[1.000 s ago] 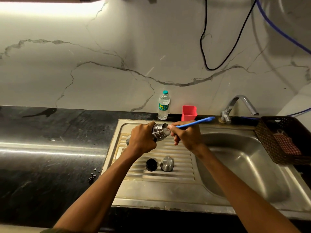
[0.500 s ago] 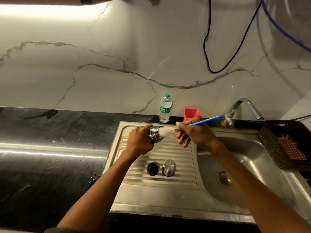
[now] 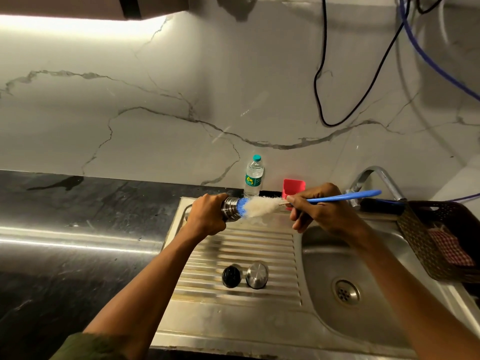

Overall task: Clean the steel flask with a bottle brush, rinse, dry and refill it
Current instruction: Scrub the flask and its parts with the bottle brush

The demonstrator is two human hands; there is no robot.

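My left hand [image 3: 207,216] grips the steel flask [image 3: 230,211], held sideways above the draining board with its mouth facing right. My right hand [image 3: 319,209] holds the blue handle of the bottle brush [image 3: 342,196]. The brush's white bristles [image 3: 262,207] are almost fully outside the flask, with only the blue tip at its mouth. Most of the flask body is hidden under my left hand. The flask's black stopper [image 3: 230,276] and steel cap [image 3: 257,274] lie side by side on the ribbed draining board [image 3: 233,250].
The sink basin [image 3: 348,281] with its drain lies to the right, a tap [image 3: 374,175] behind it. A plastic water bottle [image 3: 254,176] and a red cup [image 3: 293,188] stand at the wall. A dark basket [image 3: 420,229] holding a checked cloth sits far right. Black counter [image 3: 78,242] spreads left.
My right hand has pulled the brush rightwards out of the flask, so the white bristles now show almost fully. The left hand keeps the flask in about the same place.
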